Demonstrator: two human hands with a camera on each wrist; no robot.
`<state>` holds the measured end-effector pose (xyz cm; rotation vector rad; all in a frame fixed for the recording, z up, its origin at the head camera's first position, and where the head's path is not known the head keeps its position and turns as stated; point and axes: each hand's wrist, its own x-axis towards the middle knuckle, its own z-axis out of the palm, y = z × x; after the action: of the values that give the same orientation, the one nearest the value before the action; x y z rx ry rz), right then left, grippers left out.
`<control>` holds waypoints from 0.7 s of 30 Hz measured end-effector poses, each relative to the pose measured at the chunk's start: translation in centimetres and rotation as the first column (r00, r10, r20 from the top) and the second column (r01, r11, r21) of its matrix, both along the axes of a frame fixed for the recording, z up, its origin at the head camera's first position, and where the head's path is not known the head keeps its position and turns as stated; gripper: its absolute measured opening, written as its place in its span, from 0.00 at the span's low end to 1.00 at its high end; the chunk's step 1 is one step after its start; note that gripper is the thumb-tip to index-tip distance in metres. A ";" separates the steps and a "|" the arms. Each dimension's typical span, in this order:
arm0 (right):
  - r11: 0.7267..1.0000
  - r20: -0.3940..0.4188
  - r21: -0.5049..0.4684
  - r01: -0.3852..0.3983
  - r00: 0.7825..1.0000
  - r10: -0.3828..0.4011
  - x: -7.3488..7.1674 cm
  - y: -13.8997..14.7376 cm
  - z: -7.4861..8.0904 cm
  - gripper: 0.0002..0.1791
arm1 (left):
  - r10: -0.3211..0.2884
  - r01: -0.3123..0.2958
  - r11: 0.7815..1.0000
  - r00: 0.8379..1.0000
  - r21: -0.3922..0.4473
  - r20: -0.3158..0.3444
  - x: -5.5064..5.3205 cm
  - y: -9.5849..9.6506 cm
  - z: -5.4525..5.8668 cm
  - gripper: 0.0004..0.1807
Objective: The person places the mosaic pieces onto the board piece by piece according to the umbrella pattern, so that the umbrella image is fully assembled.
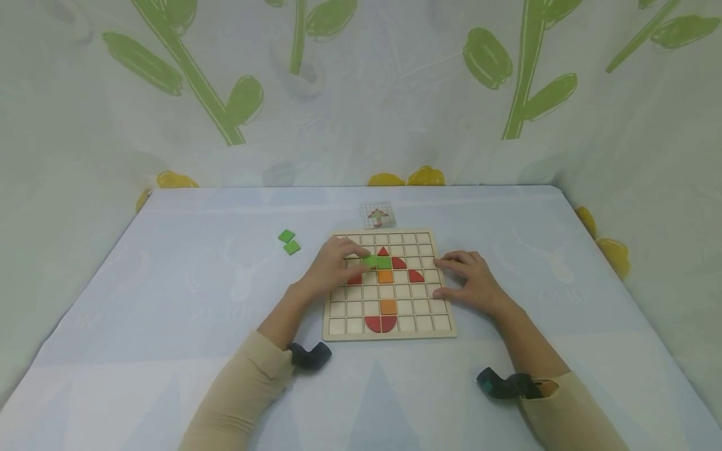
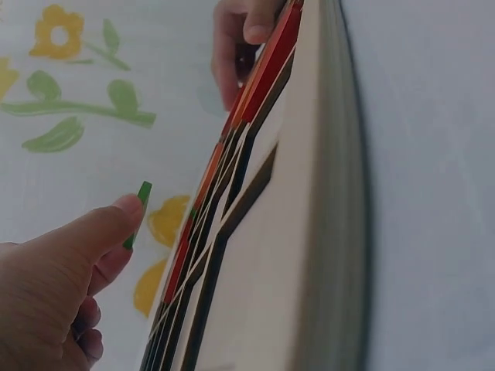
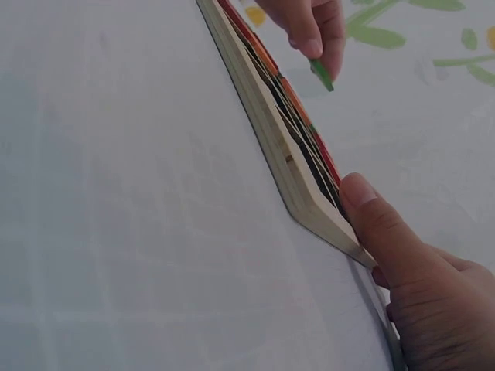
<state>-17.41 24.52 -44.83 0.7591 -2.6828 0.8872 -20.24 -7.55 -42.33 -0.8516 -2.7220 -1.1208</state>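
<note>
My left hand (image 1: pixel 329 266) pinches a green square tile (image 1: pixel 370 262) between thumb and fingertips. In both wrist views this tile (image 2: pixel 139 216) is tilted and raised off the gridded wooden board (image 1: pixel 354 308). On the right, my right hand (image 1: pixel 470 280) rests at the board's edge, thumb and fingertips spread apart along it. Set in the grid are a red triangle (image 1: pixel 383 252), a green square (image 1: pixel 384 263), orange squares (image 1: pixel 385 277) and several red quarter-round pieces (image 1: pixel 398 263). The left hand partly covers one red piece (image 1: pixel 355 280).
Two loose green tiles (image 1: pixel 286 235) lie on the table left of the board. Behind the board sits a small pattern card (image 1: pixel 378 215) with a gridded picture of a similar figure. A leaf-printed curtain (image 1: pixel 361 125) rises at the table's back edge.
</note>
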 end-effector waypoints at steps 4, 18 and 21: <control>1.000 0.003 0.003 0.004 1.000 -0.004 0.0 -0.1 0.1 0.35 | -0.020 0.020 1.000 1.000 -0.014 -0.013 0.0 0.7 0.0 0.14; 1.000 -0.005 0.004 -0.014 1.000 0.014 -0.1 0.0 0.1 0.35 | -0.060 0.063 0.995 0.998 -0.075 0.036 0.3 3.8 -0.2 0.17; 1.000 -0.015 -0.002 -0.017 1.000 0.017 0.0 0.0 0.0 0.34 | -0.076 0.078 0.992 0.997 -0.097 0.023 0.5 4.3 0.0 0.16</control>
<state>-17.45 24.55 -44.81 0.7860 -2.6660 0.8839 -19.74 -3.21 -42.35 -0.9714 -2.8033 -1.0204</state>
